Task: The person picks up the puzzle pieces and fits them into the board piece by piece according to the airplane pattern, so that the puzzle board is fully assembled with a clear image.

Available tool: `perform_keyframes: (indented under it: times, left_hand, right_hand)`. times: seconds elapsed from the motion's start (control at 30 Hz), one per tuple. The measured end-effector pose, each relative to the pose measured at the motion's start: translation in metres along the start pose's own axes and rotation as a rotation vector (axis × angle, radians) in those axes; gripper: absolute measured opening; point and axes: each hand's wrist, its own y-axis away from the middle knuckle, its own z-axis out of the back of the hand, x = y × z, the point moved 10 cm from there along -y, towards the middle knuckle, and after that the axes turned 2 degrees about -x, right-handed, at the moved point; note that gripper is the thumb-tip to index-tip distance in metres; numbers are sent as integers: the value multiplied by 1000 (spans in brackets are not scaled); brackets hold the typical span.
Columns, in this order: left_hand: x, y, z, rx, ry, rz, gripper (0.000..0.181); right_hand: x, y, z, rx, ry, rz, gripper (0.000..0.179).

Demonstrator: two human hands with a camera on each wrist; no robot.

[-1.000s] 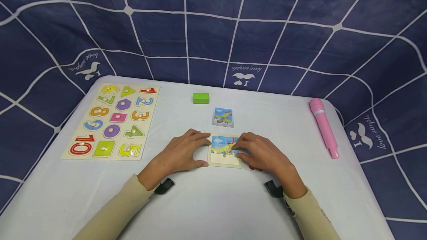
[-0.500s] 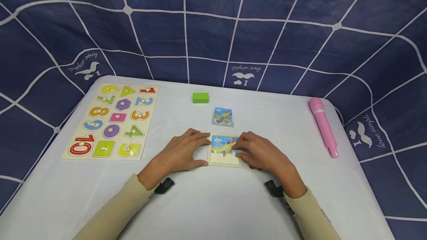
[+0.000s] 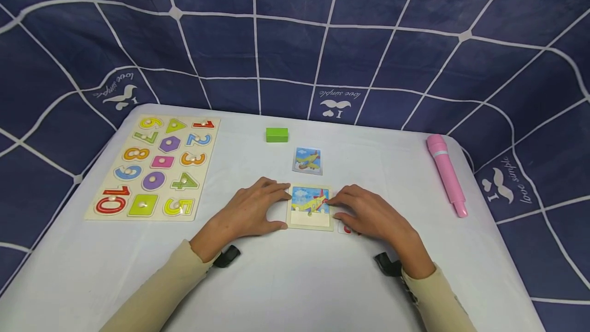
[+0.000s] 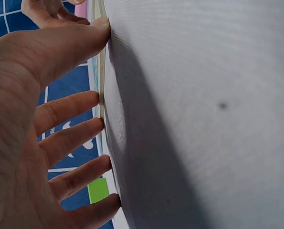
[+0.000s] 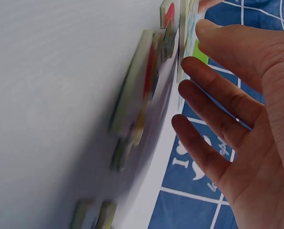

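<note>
A small jigsaw puzzle board lies on the white table. Joined pieces with a yellow airplane picture fill its far part, while its near strip is bare. My left hand rests at the board's left edge; in the left wrist view the thumb and spread fingers touch along that edge. My right hand is just right of the board, fingers loosely bent and apart from the thumb, nothing between them. Partly under it lies a loose puzzle piece with red on it; the right wrist view shows several such pieces.
Beyond the board lies an airplane picture card, with a green block farther back. A number and shape peg puzzle takes up the left side. At the right lies a pink toy microphone. A blue checked cloth hangs behind.
My right hand has drawn back slightly to the right from the airplane picture, uncovering the board's right edge and more of the loose piece. My left hand has stayed in place.
</note>
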Motion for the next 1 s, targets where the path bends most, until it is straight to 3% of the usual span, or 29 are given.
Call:
perform_keyframes:
  times: [0.63,1.0]
  left_hand:
    - [-1,0,1,-9,7,0,68]
    - [-1,-1,1,-12,7,-3,68]
  right_hand:
    - [-8,26,4,-8,14,-45,39]
    - [-1,33,2,-40,26,-5,40]
